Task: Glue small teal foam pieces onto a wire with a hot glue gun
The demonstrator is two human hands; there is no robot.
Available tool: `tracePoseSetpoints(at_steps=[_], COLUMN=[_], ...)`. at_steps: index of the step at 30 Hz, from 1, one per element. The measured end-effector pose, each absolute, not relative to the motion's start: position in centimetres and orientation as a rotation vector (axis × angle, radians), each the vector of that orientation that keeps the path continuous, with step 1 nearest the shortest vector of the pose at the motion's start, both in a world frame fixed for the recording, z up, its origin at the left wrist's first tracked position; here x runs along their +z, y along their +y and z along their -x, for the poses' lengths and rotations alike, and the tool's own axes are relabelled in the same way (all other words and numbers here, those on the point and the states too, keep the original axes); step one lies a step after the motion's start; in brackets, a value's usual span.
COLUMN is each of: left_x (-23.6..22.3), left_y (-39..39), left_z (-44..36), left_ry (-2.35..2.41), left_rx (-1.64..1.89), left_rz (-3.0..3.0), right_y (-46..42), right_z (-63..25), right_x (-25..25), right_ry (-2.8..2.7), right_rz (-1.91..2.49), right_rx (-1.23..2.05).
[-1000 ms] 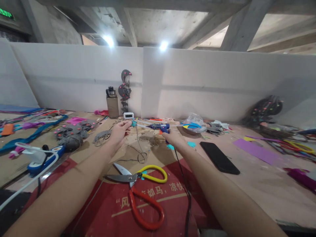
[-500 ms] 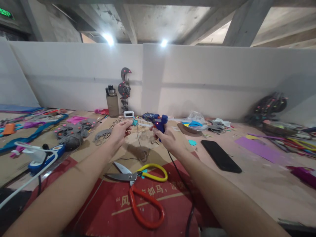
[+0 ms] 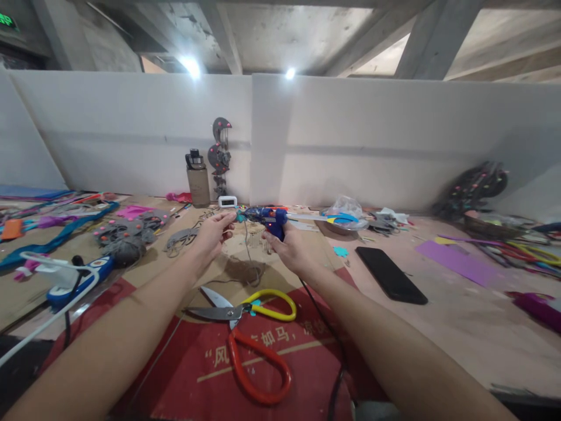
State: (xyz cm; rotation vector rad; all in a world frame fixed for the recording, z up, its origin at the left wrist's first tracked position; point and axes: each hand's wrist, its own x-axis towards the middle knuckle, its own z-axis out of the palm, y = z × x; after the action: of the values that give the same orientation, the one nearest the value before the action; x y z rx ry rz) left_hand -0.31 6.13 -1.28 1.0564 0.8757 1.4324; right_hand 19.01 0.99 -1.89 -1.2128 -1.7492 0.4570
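Note:
Between the fingertips of my left hand (image 3: 217, 230) is a small teal cut-out piece (image 3: 241, 217), from which a thin grey cord (image 3: 248, 251) hangs down to the cardboard. My right hand (image 3: 287, 244) is wrapped round the handle of a blue glue gun (image 3: 272, 221), its small red light showing. The gun's nozzle points left and reaches the teal piece; whether they touch I cannot tell. A clear glue stick (image 3: 304, 216) sticks out of the gun's back end. Below my hands lie open scissors (image 3: 245, 313) with one yellow and one red handle.
Red-and-brown cardboard (image 3: 175, 362) covers the table's middle. On the right lie a black phone (image 3: 390, 275), a teal scrap (image 3: 340, 251) and purple sheet (image 3: 453, 263). A bottle (image 3: 198, 181) stands at the back, a power strip (image 3: 81, 283) at left. The gun's black cable (image 3: 326, 321) runs forward.
My right hand has moved the glue gun to the left, bringing its nozzle up to the teal piece. The glue stick now shows behind the gun. My left hand has hardly moved.

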Motion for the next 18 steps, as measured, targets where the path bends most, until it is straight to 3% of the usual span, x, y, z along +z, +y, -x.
tracePoseSetpoints(at_steps=[18], left_x=[-1.37], left_y=[6.32], left_z=[0.28], left_ry=[0.890], left_rx=[1.458], left_rz=[-1.055], right_y=[0.69], right_z=[-18.93], right_x=[-1.55], right_ry=[-1.733], right_rz=[1.188], right_rx=[0.432])
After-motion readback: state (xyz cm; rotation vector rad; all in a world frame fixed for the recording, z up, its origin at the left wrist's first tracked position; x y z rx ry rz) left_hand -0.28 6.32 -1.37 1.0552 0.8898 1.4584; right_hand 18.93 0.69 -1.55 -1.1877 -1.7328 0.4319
